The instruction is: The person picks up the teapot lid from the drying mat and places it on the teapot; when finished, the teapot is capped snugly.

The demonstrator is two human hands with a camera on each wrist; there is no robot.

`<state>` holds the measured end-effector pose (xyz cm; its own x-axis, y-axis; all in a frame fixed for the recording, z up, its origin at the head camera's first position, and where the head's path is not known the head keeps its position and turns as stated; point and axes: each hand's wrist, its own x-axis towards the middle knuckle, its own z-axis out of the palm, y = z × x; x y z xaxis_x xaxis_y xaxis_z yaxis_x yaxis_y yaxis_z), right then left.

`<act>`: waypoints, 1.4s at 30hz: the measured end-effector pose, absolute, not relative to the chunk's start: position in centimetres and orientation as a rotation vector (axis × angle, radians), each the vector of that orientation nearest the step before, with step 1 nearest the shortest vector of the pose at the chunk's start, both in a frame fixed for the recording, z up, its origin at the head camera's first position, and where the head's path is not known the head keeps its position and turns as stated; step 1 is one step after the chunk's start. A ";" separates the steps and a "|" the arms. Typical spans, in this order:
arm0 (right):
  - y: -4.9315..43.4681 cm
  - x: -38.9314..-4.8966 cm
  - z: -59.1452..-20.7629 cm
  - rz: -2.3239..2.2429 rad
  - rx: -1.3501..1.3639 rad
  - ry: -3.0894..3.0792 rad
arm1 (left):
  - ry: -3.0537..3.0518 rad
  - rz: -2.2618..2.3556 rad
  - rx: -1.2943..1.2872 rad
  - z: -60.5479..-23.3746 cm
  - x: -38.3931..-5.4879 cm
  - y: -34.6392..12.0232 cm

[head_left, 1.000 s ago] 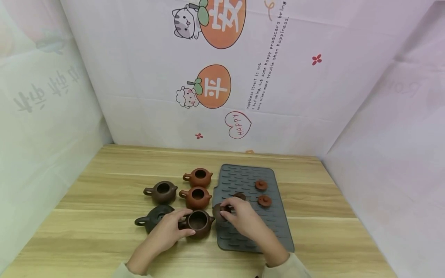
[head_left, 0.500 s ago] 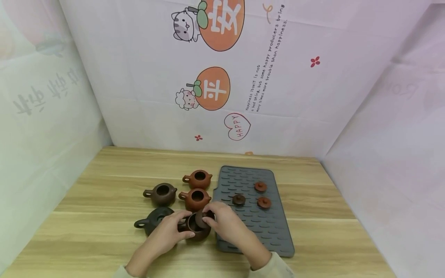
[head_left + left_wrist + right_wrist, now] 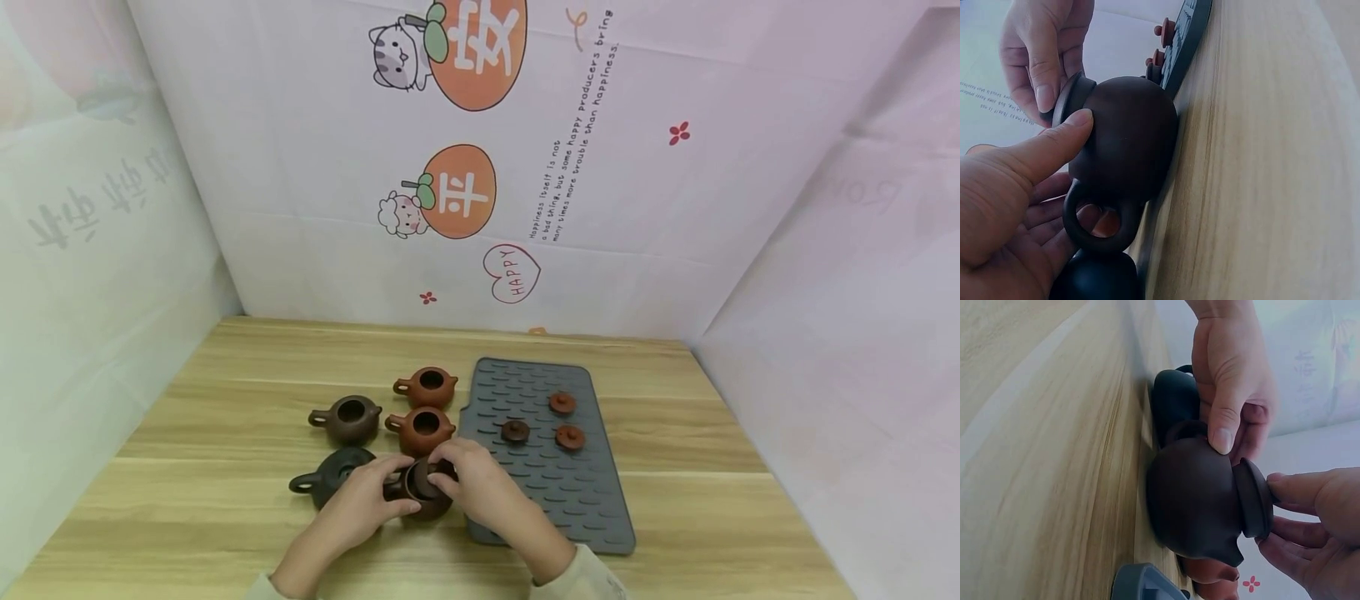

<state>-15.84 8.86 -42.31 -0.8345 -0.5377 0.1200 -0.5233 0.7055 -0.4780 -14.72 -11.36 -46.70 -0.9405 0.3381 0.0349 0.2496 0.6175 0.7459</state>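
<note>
My left hand [image 3: 367, 496] steadies a dark brown teapot [image 3: 1194, 487] at its handle side, the thumb on the near rim and the other fingers on the far side. In my right hand [image 3: 480, 483] is the dark brown lid [image 3: 1255, 499], pinched between thumb and fingers. That lid is at the pot's mouth, tilted in the right wrist view, with its edge over the rim. The teapot's loop handle [image 3: 1104, 234] shows below my left thumb in the left wrist view. Just left of this pot stands a black-green teapot [image 3: 326, 475], partly hidden by my left hand.
Behind are two reddish teapots [image 3: 422, 433] and a brown teapot [image 3: 351, 423], all lidless. A grey ridged mat [image 3: 555, 500] lies to the right, bearing a small brown lid [image 3: 515, 432] and two reddish lids [image 3: 570, 437]. White printed cloth walls [image 3: 600, 283] enclose the wooden table [image 3: 187, 467].
My right hand has lifted the dark brown lid off the mat's left edge and carried it left to the teapot's mouth. My left hand has stayed on the pot.
</note>
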 end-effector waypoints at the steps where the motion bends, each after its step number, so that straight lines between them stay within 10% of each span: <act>1: 8.8 -15.8 -42.3 -0.786 -0.902 2.877 | 2.728 1.233 0.501 -46.7 -14.7 -11.4; 42: 14.7 -19.9 -43.7 -0.955 -0.580 2.938 | 2.844 1.339 0.462 -43.6 -16.1 -15.2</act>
<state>-19.92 14.66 -43.75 -0.9320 -0.3444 0.1131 -0.3451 0.7473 -0.5678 -16.07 -15.17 -43.60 -0.9572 0.2449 0.1545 0.2752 0.6029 0.7489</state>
